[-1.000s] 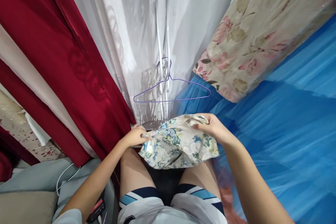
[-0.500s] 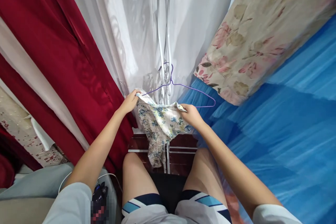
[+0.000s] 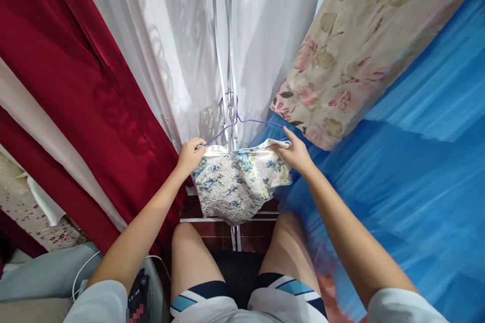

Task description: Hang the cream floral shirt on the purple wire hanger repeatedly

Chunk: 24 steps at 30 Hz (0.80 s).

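Note:
A white garment (image 3: 235,186) with a blue and yellow floral print hangs spread between my hands above my knees; its exact kind I cannot make out. My left hand (image 3: 190,159) is closed on its upper left corner. At the other upper corner, my right hand (image 3: 297,152) pinches the fabric, its index finger at the right arm of a purple wire hanger (image 3: 238,119). The hanger hooks onto the white metal rack (image 3: 223,55). Its left arm runs down to my left hand, and its lower part is hidden by the garment and hands.
White curtains (image 3: 265,35) hang behind the rack, with red curtains (image 3: 102,96) on the left. To the right are a floral cloth (image 3: 322,70) and blue tulle (image 3: 397,171). A phone (image 3: 137,292) with a lit screen lies at lower left near a white cable (image 3: 78,275).
The garment has been spread wider and flatter across the hanger. My right hand has moved right and up, its finger reaching the hanger's arm. The view has shifted slightly.

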{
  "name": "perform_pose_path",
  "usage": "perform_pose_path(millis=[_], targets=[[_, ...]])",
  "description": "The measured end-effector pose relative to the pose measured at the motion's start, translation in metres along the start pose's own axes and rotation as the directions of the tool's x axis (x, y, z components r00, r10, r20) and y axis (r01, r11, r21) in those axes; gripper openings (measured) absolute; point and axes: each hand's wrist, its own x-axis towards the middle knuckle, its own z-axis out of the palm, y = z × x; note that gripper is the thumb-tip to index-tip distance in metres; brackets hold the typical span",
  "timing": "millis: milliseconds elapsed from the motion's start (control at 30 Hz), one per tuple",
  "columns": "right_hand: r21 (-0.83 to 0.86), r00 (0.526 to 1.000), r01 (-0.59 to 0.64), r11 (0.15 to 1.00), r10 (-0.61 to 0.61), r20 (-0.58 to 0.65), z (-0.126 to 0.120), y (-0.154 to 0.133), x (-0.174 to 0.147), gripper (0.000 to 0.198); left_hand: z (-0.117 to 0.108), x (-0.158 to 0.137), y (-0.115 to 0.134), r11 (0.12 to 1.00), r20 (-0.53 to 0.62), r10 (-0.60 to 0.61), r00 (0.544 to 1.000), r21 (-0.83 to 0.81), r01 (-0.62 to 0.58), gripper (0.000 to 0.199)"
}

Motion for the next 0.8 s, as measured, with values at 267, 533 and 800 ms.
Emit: perform_pose_path(millis=[267,533,800], targets=[[-0.057,0.997,-0.074,0.996,0.073,-0.016,-0.001,0.004,0.014,0.089,0.008,0.000,-0.002,0.999,0.000,-0.028,1.000,-0.035,0.028,0.018],[-0.163,0.982,-0.017,0.987,0.047,0.181,-0.011,0.005,0.015,0.087,-0.002,-0.002,0.008,0.992,-0.076,-0.007,0.997,0.123,0.016,0.015],[0.203,0.816,-0.283,0.937,0.124,0.565,-0.065,-0.014,-0.016,0.052,-0.005,0.018,0.015,0.967,-0.122,0.078,0.989,0.251,-0.045,0.026]])
